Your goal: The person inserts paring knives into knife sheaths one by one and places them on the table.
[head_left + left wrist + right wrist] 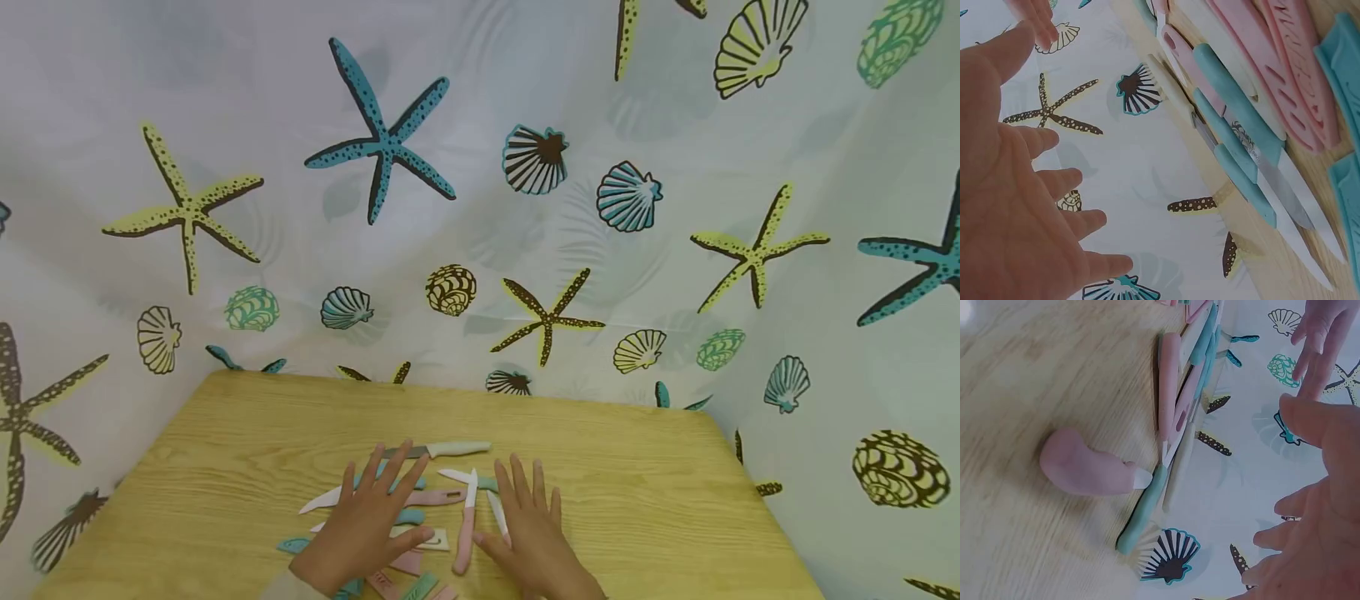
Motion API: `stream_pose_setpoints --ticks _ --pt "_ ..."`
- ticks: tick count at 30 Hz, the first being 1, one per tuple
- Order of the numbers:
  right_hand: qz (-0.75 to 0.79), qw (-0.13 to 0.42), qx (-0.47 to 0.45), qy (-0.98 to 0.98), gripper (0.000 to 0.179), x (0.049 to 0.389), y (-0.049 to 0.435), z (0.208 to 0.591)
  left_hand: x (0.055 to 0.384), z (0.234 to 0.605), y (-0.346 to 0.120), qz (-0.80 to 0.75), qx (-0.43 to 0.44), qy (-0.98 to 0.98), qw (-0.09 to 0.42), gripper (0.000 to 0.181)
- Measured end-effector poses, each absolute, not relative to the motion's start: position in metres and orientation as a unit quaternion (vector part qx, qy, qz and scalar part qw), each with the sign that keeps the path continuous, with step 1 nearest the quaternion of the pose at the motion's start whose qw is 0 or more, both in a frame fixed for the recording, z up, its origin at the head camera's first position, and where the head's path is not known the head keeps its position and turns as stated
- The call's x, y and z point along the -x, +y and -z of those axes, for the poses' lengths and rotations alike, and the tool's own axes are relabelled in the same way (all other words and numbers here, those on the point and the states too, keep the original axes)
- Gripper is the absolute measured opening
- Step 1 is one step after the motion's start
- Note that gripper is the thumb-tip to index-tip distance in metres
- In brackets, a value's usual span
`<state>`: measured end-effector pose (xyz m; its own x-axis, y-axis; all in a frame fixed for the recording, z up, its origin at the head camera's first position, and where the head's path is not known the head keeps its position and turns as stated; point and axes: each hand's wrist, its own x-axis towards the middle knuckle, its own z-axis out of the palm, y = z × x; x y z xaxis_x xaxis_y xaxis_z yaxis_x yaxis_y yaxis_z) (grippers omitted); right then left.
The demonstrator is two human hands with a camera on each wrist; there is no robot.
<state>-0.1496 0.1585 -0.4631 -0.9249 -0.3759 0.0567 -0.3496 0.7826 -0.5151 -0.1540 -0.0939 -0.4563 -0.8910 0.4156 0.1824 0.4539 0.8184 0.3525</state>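
Observation:
My left hand (360, 533) is held with fingers spread over the left part of a pile of knives and blade covers, holding nothing. On the right, my right hand (534, 533) is likewise spread and holds nothing. Between them lies a pink-handled knife (466, 533) with a white blade. Beyond the fingertips is a white-handled knife (457, 448), its blade partly hidden by the left hand. Teal-handled knives (1235, 94) show in the left wrist view, apart from that hand. In the right wrist view, a pink handle (1085, 465) lies near a teal handle (1144, 512).
Pink blade covers (1300, 69) and teal blade covers (1342, 69) lie nearer the body, along with a white one (432, 540). The wooden table (645, 483) meets a hanging cloth (465, 225) with starfish and shells at its back and sides.

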Motion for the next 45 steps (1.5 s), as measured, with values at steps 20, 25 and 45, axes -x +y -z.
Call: stream_pose_setpoints --ticks 20,25,45 --pt "0.226 -0.144 0.240 0.933 0.057 0.121 0.156 0.469 0.177 0.452 -0.140 0.178 0.231 -0.954 0.073 0.026" --pt "0.227 -0.155 0.248 0.929 0.055 0.113 0.158 0.472 0.176 0.463 -0.151 0.195 0.241 -0.951 0.011 0.013" --pt "0.245 -0.245 0.308 0.886 0.021 0.100 0.167 0.493 0.160 0.503 -0.208 0.144 0.299 -0.943 -0.018 0.026"
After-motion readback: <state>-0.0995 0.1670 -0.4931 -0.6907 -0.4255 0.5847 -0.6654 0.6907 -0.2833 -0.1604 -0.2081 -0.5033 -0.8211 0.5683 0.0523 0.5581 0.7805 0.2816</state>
